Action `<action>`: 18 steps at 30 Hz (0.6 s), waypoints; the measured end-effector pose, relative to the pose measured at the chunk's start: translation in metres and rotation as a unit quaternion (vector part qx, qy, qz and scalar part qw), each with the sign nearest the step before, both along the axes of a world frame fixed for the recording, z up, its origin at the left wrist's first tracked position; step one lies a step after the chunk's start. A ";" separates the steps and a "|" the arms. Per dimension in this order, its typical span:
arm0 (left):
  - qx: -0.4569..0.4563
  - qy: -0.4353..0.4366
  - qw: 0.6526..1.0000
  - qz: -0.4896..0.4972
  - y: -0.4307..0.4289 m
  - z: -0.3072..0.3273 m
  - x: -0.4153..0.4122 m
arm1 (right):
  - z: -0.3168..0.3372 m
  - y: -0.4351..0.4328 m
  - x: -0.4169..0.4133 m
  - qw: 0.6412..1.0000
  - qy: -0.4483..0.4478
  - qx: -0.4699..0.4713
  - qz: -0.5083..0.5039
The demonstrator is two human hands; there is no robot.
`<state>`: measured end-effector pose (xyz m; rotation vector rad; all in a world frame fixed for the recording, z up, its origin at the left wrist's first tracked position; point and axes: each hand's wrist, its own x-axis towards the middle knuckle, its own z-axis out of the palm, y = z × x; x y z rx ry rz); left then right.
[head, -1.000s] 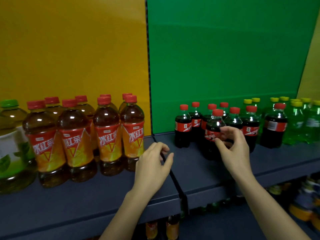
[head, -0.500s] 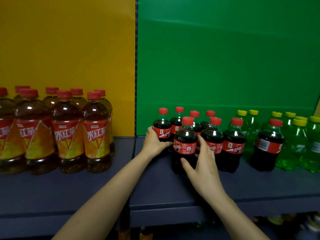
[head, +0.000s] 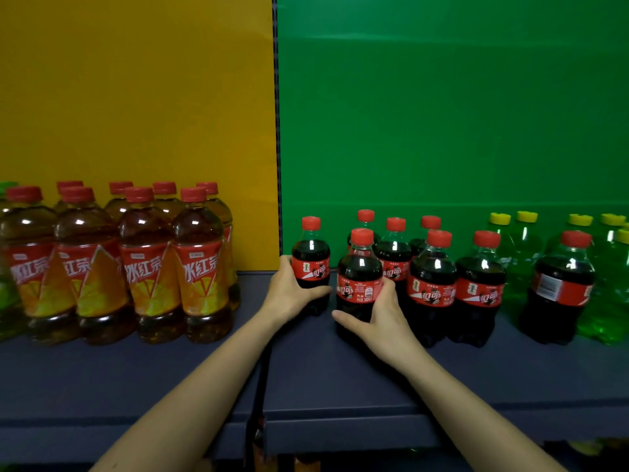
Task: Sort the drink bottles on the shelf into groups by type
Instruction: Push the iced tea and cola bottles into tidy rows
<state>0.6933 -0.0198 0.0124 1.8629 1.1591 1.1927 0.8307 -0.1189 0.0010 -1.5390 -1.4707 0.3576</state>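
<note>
Dark shelf [head: 340, 379]: left hand [head: 289, 294] grips end cola bottle [head: 310, 264], right hand [head: 377, 318] grips upright front cola bottle [head: 359, 277] just right of it.

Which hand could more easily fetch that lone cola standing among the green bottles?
Probably the right hand: it is on that side, nearer the lone cola, though it must first release the front cola. The left hand grips the leftmost cola, farthest away.
</note>
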 end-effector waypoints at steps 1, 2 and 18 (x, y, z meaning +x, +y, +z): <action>-0.002 -0.004 1.000 -0.001 0.000 -0.001 -0.003 | 0.001 0.005 -0.001 1.000 0.014 -0.007 -0.001; -0.002 -0.009 1.000 -0.002 0.000 -0.002 -0.006 | 0.002 0.010 -0.002 1.000 0.024 -0.013 -0.003; 0.015 -0.043 0.998 0.048 0.013 -0.007 -0.020 | 0.002 0.056 -0.008 0.990 0.133 -0.036 0.027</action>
